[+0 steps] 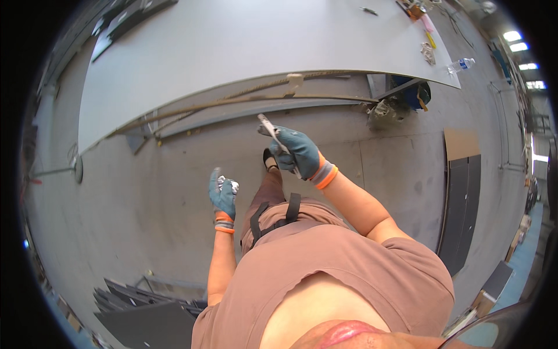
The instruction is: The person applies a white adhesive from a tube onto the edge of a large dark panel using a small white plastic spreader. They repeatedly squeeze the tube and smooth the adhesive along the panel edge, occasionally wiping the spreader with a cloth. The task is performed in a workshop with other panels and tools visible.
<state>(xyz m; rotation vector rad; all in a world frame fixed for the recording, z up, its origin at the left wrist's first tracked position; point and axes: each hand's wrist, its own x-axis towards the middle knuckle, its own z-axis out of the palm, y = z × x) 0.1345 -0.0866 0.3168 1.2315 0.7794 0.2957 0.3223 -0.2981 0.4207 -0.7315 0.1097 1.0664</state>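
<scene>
Both my hands wear blue-grey work gloves with orange and grey cuffs. My right hand (pixel 299 152) is closed around a slim, pale, stick-like tool (pixel 269 125), tilted with its upper end toward the table; its exact kind is not clear. Lower and to the left, my left hand (pixel 222 196) is closed on a small crumpled whitish, shiny wad (pixel 233 186). Each hand is in the air over the floor, apart from the large pale table (pixel 261 43) in front of me.
Dark panels lean in a stack (pixel 145 323) behind me at left; more panels (pixel 462 198) stand at right. On the table's right end are a plastic bottle (pixel 462 65) and a crumpled wad (pixel 428 53). A plastic-lined bin (pixel 410 96) stands beneath that end.
</scene>
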